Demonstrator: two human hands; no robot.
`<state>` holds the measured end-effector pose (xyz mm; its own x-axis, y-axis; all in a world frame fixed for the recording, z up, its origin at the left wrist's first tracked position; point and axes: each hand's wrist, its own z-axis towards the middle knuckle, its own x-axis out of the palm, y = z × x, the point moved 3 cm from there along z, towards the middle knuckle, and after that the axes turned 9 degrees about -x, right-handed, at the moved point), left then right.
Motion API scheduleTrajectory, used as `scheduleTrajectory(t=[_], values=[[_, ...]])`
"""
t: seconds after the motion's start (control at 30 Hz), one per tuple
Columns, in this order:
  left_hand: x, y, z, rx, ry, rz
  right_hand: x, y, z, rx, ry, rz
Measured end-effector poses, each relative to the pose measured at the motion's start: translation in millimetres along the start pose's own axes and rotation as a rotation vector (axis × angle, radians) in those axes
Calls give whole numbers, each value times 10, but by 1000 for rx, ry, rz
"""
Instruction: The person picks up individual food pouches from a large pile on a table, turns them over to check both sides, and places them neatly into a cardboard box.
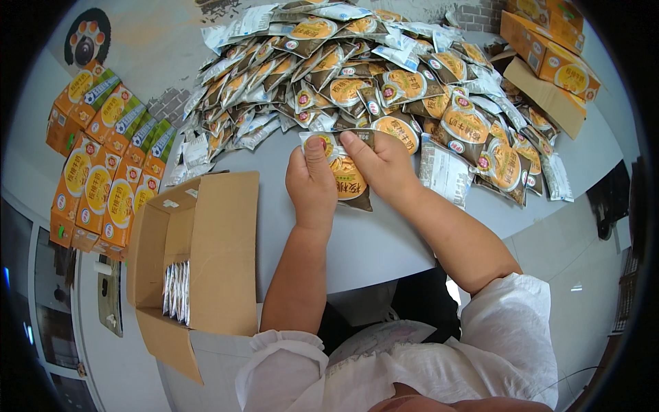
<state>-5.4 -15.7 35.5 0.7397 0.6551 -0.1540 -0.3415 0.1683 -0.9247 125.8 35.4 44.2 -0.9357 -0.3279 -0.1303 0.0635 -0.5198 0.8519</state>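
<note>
Between my two hands, above the grey-white tabletop [360, 252], is a brown and yellow drink pouch [351, 177] with its printed front up. My left hand [314, 180] grips its left edge, thumb on the upper left corner. At the upper right, my right hand [383, 165] pinches the pouch with the thumb on top. A large heap of similar pouches [406, 85] lies just beyond my hands, some with white backs up. To the left, an open cardboard box [224, 247] holds a row of upright pouches [176, 292] along one end; its flaps are spread.
Stacked orange cartons [92, 180] stand at the far left, behind the cardboard box. More orange cartons [561, 67] and an open brown carton [545, 95] are at the back right. A wall borders the heap's far side.
</note>
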Motion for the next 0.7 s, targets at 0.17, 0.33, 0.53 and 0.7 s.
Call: scheduleTrajectory(t=[0.17, 0.33, 0.53, 0.7], values=[[16, 28, 16, 63, -31, -31, 16, -192, 37, 29, -49, 40], [-26, 67, 53, 19, -96, 9, 45, -87, 51, -13, 128, -205], [1, 76, 57, -4, -28, -23, -8, 50, 8, -97, 227, -303], [17, 230, 111, -83, 39, -151, 50, -245, 56, -145, 236, -264]])
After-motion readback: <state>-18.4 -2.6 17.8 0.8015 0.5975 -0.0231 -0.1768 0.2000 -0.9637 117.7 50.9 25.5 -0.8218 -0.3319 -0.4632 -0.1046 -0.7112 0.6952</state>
